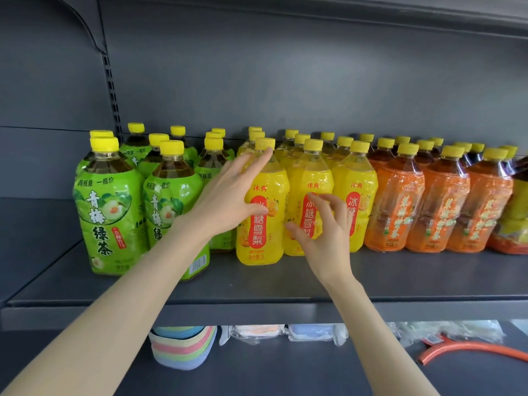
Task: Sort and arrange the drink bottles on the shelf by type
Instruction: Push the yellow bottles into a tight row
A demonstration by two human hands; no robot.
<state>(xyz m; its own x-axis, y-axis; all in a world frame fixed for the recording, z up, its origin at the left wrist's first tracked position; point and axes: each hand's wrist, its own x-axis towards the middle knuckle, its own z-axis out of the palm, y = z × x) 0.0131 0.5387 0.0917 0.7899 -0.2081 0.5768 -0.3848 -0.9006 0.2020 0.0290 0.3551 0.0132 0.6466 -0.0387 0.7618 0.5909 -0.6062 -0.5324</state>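
Observation:
On the grey shelf [285, 281] the bottles stand in colour groups: green-label tea bottles [110, 212] at the left, yellow-label pear drink bottles [354, 195] in the middle, orange-label tea bottles [440, 207] at the right. All have yellow caps. One yellow bottle [264, 238] stands further forward than its row. My left hand [228, 201] grips its left side, thumb across the label and fingertips up at the neck. My right hand [323, 232] hovers with fingers apart and curled, just in front of the second yellow bottle [310, 178], holding nothing.
A yellow-and-orange pack [514, 212] sits at the far right edge. On the lower shelf lie stacked pastel bowls [183, 347], wrapped packets [257, 334] and an orange curved handle [471, 348]. Bare shelf runs along the front edge and left of the green bottles.

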